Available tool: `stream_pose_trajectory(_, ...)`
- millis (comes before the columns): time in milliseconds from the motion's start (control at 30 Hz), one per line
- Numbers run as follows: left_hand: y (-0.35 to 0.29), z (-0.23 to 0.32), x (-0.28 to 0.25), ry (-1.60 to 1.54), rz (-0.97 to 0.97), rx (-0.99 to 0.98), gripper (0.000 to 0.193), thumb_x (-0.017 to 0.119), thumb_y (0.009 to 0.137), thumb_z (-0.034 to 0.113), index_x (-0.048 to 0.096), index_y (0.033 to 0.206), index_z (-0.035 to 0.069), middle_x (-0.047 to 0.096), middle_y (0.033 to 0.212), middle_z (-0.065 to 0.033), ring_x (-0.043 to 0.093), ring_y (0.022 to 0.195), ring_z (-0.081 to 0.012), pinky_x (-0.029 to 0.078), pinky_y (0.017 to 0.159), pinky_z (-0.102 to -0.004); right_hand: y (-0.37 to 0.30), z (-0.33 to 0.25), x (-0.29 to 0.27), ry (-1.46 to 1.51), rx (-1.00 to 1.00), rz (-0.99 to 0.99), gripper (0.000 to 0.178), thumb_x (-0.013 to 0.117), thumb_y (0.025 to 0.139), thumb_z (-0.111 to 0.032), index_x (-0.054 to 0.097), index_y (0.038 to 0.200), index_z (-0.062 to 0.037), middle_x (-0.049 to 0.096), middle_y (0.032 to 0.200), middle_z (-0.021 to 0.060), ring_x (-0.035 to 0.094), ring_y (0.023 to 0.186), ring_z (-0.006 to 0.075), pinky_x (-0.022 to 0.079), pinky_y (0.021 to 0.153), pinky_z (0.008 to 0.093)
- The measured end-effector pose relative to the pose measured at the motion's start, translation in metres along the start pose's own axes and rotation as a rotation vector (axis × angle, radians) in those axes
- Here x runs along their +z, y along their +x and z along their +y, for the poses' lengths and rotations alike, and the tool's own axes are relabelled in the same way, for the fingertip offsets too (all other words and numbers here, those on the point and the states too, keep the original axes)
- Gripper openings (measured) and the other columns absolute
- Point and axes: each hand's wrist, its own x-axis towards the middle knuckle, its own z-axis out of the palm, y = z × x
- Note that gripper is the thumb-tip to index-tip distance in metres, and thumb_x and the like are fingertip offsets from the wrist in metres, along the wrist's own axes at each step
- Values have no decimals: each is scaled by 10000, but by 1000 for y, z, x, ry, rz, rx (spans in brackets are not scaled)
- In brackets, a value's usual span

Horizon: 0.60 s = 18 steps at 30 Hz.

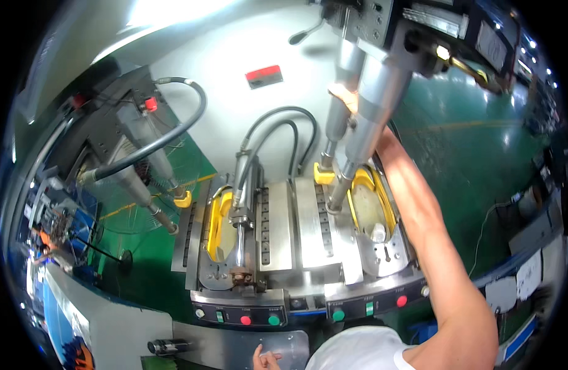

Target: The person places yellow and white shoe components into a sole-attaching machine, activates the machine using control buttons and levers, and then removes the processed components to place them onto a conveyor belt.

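Note:
My right arm stretches forward along the right side of the press. My right hand point(344, 98) is up among the grey cylinders point(373, 102), which hide most of it; only a bright part shows between them, so its grip cannot be made out. Low in the view, my left hand point(266, 357) is over a flat metal plate point(277, 339), its fingers loosely bent and apart, with nothing in them. Below the cylinders lies the right yellow-edged mould point(370, 209), with a small shiny piece point(378, 233) at its near end. A matching left mould point(219, 225) lies across the bench.
Button panels point(240, 316) with red and green buttons run along the machine's front. Black hoses point(284, 111) arch above the middle cylinder. A second press head point(111, 142) hangs at left. A dark cylindrical object point(166, 346) lies near the plate. A red-and-black block point(264, 76) is on the white panel.

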Motion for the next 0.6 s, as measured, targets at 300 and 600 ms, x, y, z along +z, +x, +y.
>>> stream_pose_trajectory(300,45,43,17,-168,-300,310,376,508,981,21,466,1347,-57,649,862,-84,603,806,-127,490,788,-254,-68,-11,-90,-266,307,-196,564,713,885,-396,610,1234,35,675,1155,119,653,999,176,518,896,317)
stream_pose_trajectory(600,1,30,52,-53,-539,295,343,515,992,51,495,1313,-66,667,864,-116,635,794,-158,519,748,-273,-269,-54,-303,-180,409,560,380,537,1015,-260,580,1196,71,667,1120,164,674,955,205,564,808,322)
